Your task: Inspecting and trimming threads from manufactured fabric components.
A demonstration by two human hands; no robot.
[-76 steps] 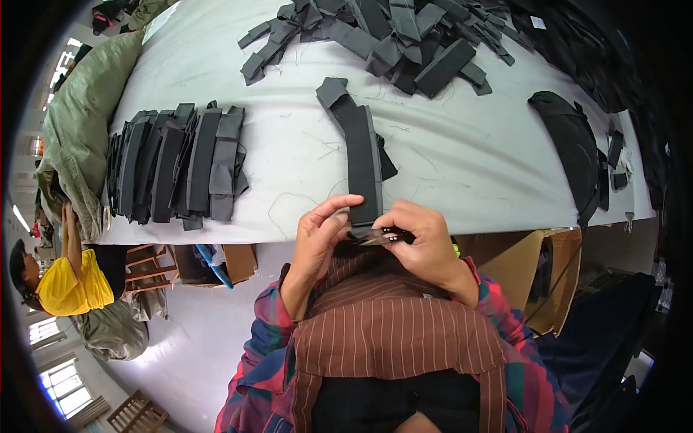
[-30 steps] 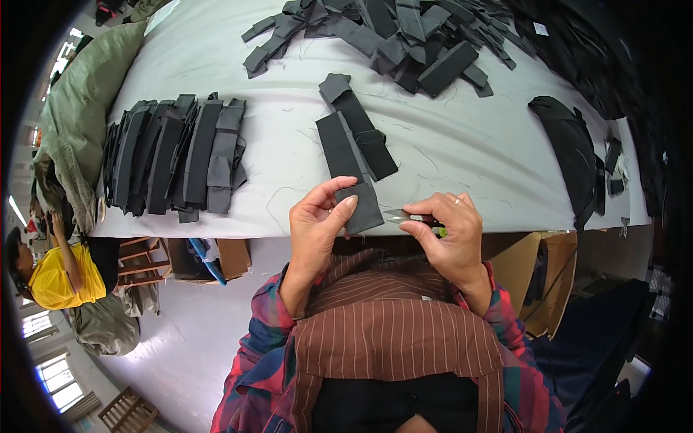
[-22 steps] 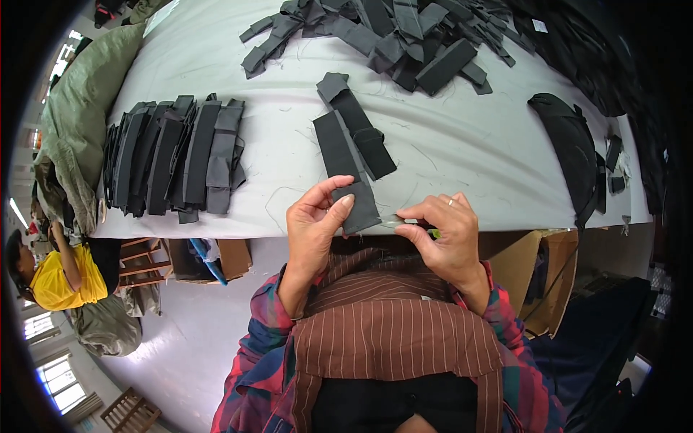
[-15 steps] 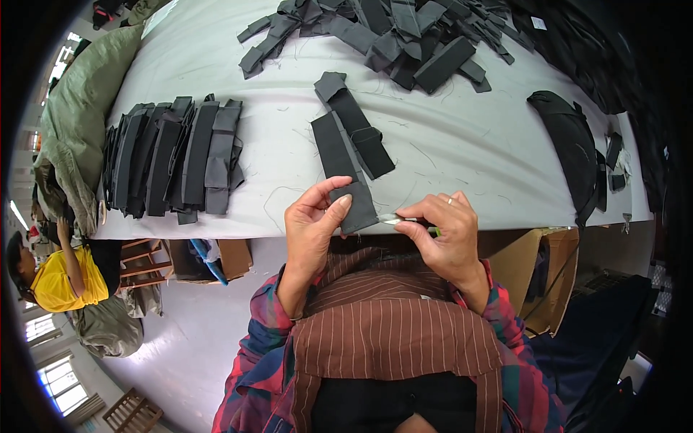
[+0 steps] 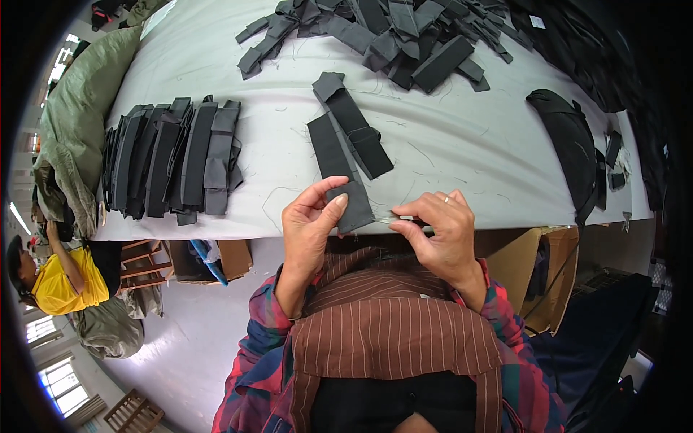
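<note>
Near the table's front edge, my left hand (image 5: 312, 216) pinches the lower end of a dark grey fabric strip (image 5: 330, 151) between thumb and fingers. The strip's upper part rests on the table. My right hand (image 5: 442, 227) grips small thread snips (image 5: 390, 216), mostly hidden inside the fingers. Their silver tip is at the right corner of the strip's lower end; whether the blades are closed is too small to tell. Just beyond lies a second dark strip (image 5: 361, 133), its far end folded over and a loose thread looped on it.
Several dark strips stand in a neat row (image 5: 172, 159) on the left. A loose heap of strips (image 5: 390, 36) covers the far side. A curved black fabric piece (image 5: 567, 148) lies on the right. Below the table is a cardboard box (image 5: 559, 278). A person in yellow (image 5: 68, 281) is at left.
Both hands and the held strip have shifted slightly left. The snips' tip stays at the strip's corner, with my right hand a little closer to it.
</note>
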